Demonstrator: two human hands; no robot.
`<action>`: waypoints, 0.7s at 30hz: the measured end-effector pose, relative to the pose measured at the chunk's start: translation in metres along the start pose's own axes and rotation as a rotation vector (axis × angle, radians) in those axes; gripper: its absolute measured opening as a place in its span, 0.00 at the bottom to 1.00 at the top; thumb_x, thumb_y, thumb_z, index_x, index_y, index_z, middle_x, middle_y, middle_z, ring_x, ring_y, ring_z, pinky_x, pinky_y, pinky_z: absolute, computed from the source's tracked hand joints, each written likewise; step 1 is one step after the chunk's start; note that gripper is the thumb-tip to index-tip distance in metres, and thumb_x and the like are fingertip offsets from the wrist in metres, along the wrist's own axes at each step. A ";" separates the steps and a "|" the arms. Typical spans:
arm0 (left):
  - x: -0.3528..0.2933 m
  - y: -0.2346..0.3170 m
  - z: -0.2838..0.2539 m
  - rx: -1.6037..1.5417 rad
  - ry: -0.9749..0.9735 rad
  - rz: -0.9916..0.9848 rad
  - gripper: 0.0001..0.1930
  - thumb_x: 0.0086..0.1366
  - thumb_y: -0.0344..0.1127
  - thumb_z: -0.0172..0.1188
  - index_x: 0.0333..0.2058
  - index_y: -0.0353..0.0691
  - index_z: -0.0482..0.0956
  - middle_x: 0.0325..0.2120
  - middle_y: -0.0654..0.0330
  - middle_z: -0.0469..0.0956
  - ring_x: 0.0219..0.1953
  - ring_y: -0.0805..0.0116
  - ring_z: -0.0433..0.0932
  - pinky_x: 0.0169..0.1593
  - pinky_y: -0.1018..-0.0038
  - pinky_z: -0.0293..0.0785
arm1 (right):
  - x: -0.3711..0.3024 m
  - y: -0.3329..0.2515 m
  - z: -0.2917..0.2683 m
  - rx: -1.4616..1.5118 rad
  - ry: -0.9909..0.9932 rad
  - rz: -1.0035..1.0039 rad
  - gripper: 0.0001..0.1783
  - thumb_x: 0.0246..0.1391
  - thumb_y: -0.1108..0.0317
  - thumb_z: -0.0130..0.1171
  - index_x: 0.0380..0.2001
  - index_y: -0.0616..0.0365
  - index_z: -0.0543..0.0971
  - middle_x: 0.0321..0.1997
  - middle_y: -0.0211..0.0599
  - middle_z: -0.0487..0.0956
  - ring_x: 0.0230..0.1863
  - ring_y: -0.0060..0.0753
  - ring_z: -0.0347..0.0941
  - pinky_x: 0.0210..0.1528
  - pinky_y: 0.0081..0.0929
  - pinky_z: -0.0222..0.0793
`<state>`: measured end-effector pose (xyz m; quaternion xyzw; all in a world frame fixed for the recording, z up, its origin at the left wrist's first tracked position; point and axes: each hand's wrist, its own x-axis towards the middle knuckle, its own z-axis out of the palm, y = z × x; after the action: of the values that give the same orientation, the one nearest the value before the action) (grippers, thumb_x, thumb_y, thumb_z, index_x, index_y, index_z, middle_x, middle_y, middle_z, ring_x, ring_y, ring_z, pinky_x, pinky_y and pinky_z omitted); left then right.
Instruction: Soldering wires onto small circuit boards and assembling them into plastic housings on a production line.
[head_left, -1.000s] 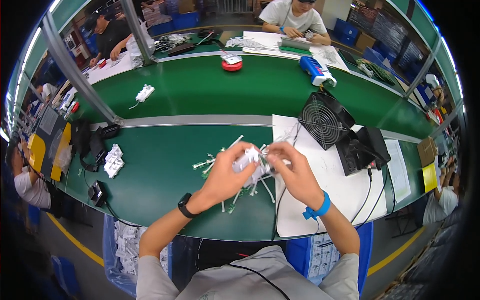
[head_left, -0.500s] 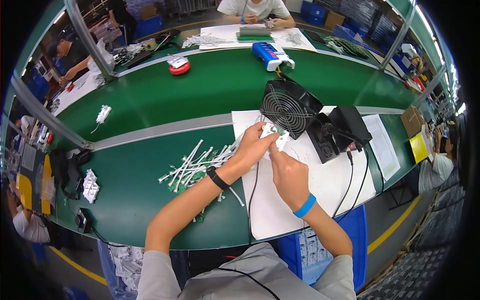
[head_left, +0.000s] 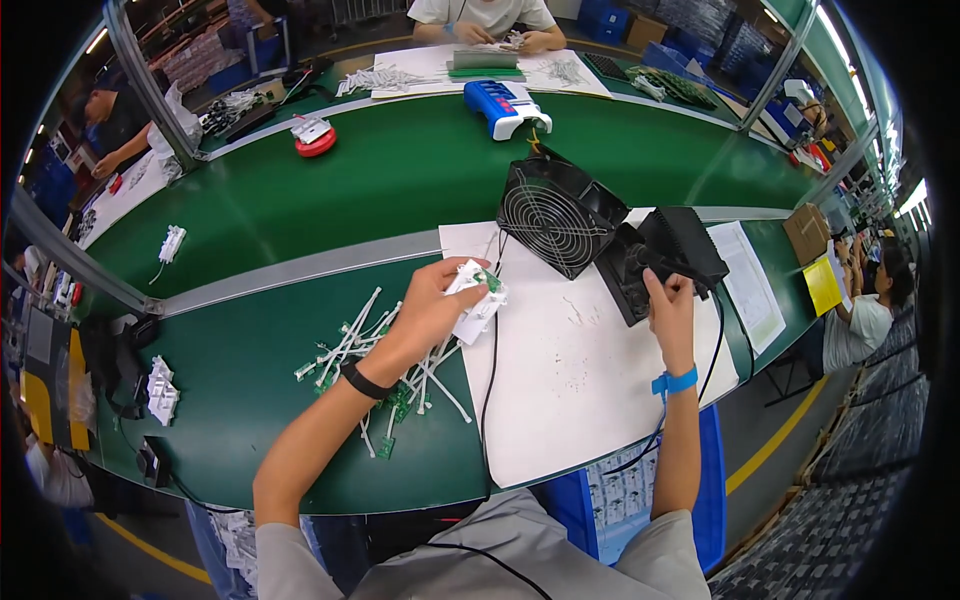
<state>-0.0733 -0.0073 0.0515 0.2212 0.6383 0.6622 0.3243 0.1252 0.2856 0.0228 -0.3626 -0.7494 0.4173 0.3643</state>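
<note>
My left hand (head_left: 428, 312) grips a white plastic housing (head_left: 470, 326) with a small green circuit board (head_left: 489, 281) on it, above the left edge of the white sheet. Over at the black stand (head_left: 625, 290), my right hand (head_left: 672, 312) has its fingers closed on the black handle of what looks like a soldering iron (head_left: 702, 274). The fingers partly hide the handle, and its tip cannot be made out. White cables with small green boards (head_left: 388, 400) lie in a loose pile under and beside my left forearm.
A black fan with a wire guard (head_left: 552, 215) stands behind the white sheet (head_left: 560, 420), beside a black box (head_left: 682, 243). Another white housing (head_left: 162, 390) lies at the left. Beyond the metal rail are a blue-and-white device (head_left: 505, 108) and a red round holder (head_left: 315, 142). Blue bin (head_left: 712, 480) below right.
My right hand has left the white housing and moved right to the soldering iron at the stand. My left hand has shifted slightly left with the housing, while the whole view has turned a little.
</note>
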 end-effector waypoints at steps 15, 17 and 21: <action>0.002 0.005 0.014 0.106 -0.075 -0.066 0.23 0.63 0.30 0.68 0.55 0.38 0.72 0.41 0.46 0.82 0.38 0.71 0.82 0.40 0.77 0.74 | 0.002 -0.009 0.020 0.174 0.230 -0.291 0.07 0.63 0.70 0.63 0.37 0.64 0.80 0.25 0.30 0.78 0.27 0.16 0.70 0.30 0.18 0.64; 0.009 0.001 0.014 0.119 -0.075 -0.018 0.23 0.63 0.29 0.67 0.55 0.36 0.72 0.41 0.46 0.82 0.37 0.70 0.83 0.38 0.76 0.74 | 0.004 -0.007 0.019 0.049 0.261 -0.317 0.08 0.65 0.69 0.62 0.37 0.64 0.79 0.27 0.30 0.77 0.29 0.15 0.69 0.32 0.18 0.64; 0.023 -0.012 0.016 0.102 -0.083 -0.004 0.22 0.63 0.28 0.67 0.55 0.37 0.72 0.42 0.46 0.82 0.36 0.70 0.83 0.36 0.77 0.75 | 0.007 0.003 0.032 0.046 0.307 -0.386 0.10 0.69 0.66 0.58 0.39 0.64 0.79 0.26 0.27 0.74 0.27 0.14 0.67 0.30 0.19 0.62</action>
<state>-0.0764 0.0204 0.0384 0.2632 0.6577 0.6185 0.3400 0.0960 0.2813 0.0093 -0.2636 -0.7310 0.2968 0.5550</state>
